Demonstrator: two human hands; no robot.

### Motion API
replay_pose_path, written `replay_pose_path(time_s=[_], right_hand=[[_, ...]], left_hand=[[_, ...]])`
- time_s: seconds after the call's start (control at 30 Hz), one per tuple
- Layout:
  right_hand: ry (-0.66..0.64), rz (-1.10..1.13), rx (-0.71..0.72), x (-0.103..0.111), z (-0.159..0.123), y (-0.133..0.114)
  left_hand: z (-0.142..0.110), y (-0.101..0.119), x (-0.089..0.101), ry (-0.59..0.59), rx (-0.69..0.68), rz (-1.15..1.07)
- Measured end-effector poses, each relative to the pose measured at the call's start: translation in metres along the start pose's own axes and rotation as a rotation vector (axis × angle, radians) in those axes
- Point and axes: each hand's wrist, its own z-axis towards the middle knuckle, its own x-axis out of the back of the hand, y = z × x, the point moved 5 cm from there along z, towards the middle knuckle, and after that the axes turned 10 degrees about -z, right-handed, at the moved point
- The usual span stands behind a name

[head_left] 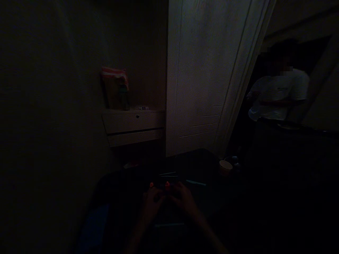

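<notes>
The room is very dark and detail at my hands is poor. My left hand [152, 200] and my right hand [182, 199] come close together over a dark table [119, 190], both with fingers bent inward. A small reddish-orange piece [167, 185] shows between them, beside the right fingertips. Another small orange piece [151, 184] stands just beyond the left fingers. What the fingers grip is too dark to name. Two thin pale sticks [168, 174] lie beyond my hands. A pale flat strip [196, 182] is to the right, and a similar strip [169, 224] lies nearer me.
A paper cup [225, 168] stands toward the right edge. A dim bluish rectangle [95, 225] is at lower left. Behind the table are a drawer unit [135, 121] with a red-striped bag [113, 86], and a pale door [198, 77]. A person [283, 91] stands at right.
</notes>
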Motion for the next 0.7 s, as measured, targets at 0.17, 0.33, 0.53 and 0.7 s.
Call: replay_pose_path(time_s=[0.17,0.33,0.53,0.7], right_hand=[[-0.007,0.01,0.0,0.001,-0.001,-0.001],[0.01,0.026,0.028,0.001,-0.002,-0.002],[0.031,0.031,0.04,-0.001,-0.002,0.001],[0.025,0.021,0.032,0.0,-0.003,0.001]], left_hand=[[-0.001,0.004,0.001,-0.001,0.029,-0.01],[0.0,0.01,0.003,-0.002,0.016,-0.017],[-0.001,0.011,0.003,0.011,0.028,-0.008],[-0.002,0.011,0.003,0.02,0.039,-0.014]])
